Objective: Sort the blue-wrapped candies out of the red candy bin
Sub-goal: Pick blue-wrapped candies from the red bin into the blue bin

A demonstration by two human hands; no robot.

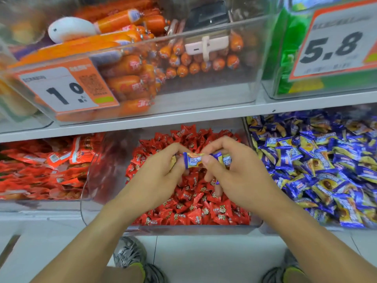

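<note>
While both hands hang over the middle of the red bin (114, 170), each pinches blue candy: the left hand (161, 170) holds one blue candy (193, 160) between thumb and fingertips, and the right hand (234, 170) pinches a second candy (223, 159) just beside it, the two wrappers touching. Another bit of blue (216, 182) shows under the right fingers. The slick wrappers could slip and drop back among the red candies (193, 211), where a small piece is easily buried. Both forearms reach up from the bin's near edge, wrists bent, fingers curled inward. The blue bin (310, 160) sits against the red bin's right wall.
</note>
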